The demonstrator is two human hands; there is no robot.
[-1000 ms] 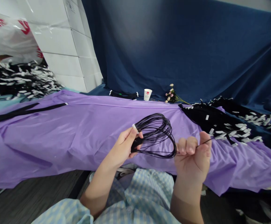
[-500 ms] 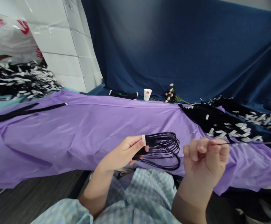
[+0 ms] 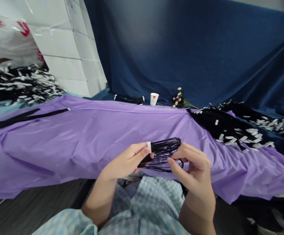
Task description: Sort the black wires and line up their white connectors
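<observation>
My left hand (image 3: 128, 160) is closed around one end of a bundle of thin black cords (image 3: 163, 150), near the front edge of the purple cloth. A white tab (image 3: 149, 147) pokes out above my left thumb. From there the cords fan out to the right in long loops. My right hand (image 3: 196, 164) is at the looped end, thumb and index finger closed in a pinch among the cords. Which strands it grips is partly hidden by the fingers.
Purple cloth (image 3: 102, 130) covers the table. Piles of black cords with white tabs lie at right (image 3: 225, 125) and far left (image 3: 22, 83). A paper cup (image 3: 154, 99) and artificial flowers (image 3: 179, 99) stand at the back. White boxes (image 3: 58, 42) are stacked left.
My right hand has moved left from beyond the bundle to its loops. The single cord it held stretched to the right is no longer extended there. My left hand has barely moved.
</observation>
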